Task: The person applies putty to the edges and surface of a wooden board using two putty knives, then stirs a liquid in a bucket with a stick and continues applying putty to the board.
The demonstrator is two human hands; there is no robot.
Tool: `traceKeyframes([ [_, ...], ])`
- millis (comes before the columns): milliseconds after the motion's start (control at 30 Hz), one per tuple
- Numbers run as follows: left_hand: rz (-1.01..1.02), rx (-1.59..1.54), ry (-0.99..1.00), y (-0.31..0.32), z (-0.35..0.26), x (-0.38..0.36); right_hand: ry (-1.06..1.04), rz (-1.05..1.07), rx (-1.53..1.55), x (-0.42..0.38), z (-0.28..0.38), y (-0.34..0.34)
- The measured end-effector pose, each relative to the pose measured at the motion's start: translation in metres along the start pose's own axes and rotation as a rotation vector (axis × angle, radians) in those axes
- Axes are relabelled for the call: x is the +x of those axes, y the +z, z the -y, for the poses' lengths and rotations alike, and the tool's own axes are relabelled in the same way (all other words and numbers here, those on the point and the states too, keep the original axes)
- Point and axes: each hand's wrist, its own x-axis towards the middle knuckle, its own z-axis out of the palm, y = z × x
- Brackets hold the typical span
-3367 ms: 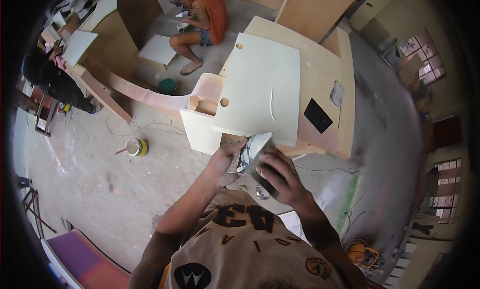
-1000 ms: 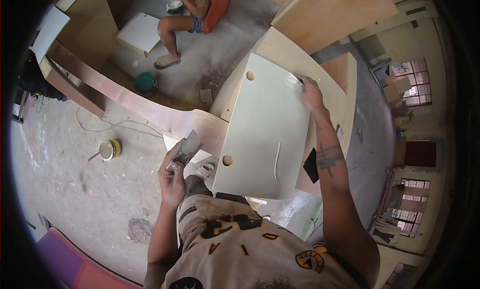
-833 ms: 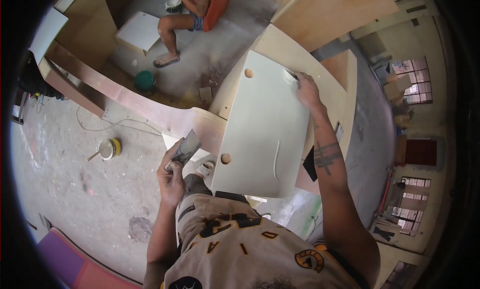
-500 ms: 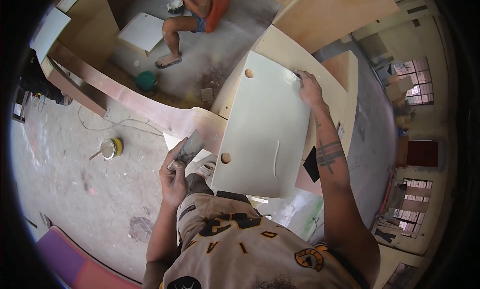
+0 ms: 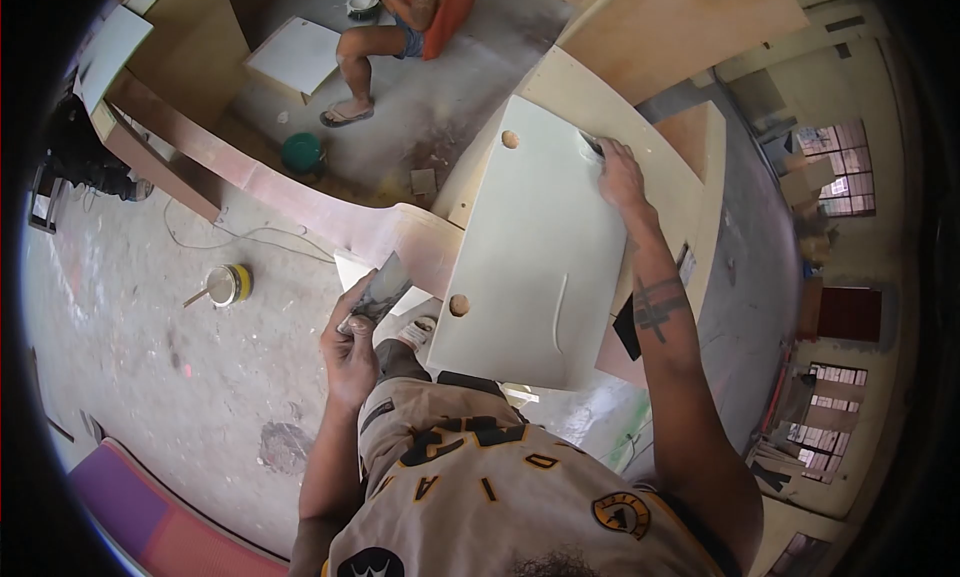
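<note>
A white panel (image 5: 530,247) with two round holes along its left side lies tilted on a wooden piece in front of me. A thin raised line of pale material runs down its lower right part. My right hand (image 5: 622,177) is closed around a small dark-edged putty scraper (image 5: 593,145), its blade at the panel's upper right edge beside a whitish smear. Left of the panel, my left hand (image 5: 352,342) grips a flat grey plate (image 5: 385,287) smeared with putty, fingers behind it and thumb in front. It is held apart from the panel.
A yellow-banded can (image 5: 230,285) with a stick stands on the floor at left, near a loose cable (image 5: 265,243). A curved pinkish board (image 5: 290,205) crosses ahead. Beyond it sit a green tub (image 5: 301,153) and a seated person (image 5: 400,42) beside another white panel (image 5: 297,55).
The view has shifted slightly. My right hand and the scraper have moved a little left and down relative to the panel. My left hand still holds the plate in much the same position.
</note>
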Motion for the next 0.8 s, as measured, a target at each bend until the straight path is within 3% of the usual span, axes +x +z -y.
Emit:
traceKeyframes([
  [133, -0.017, 0.014, 0.016, -0.001, 0.003, -0.002, 0.056, 0.085, 0.085, -0.011, 0.008, -0.028],
  [333, -0.026, -0.011, 0.049, -0.004, 0.002, -0.003, 0.413, 0.036, 0.036, -0.003, -0.011, -0.021],
  [633, -0.017, -0.004, 0.029, -0.005, 0.004, -0.005, 0.508, 0.076, -0.025, 0.028, -0.004, -0.02],
  [800, -0.022, -0.024, 0.012, -0.004, 0.007, -0.004, 0.35, 0.066, -0.029, 0.038, 0.026, -0.011],
])
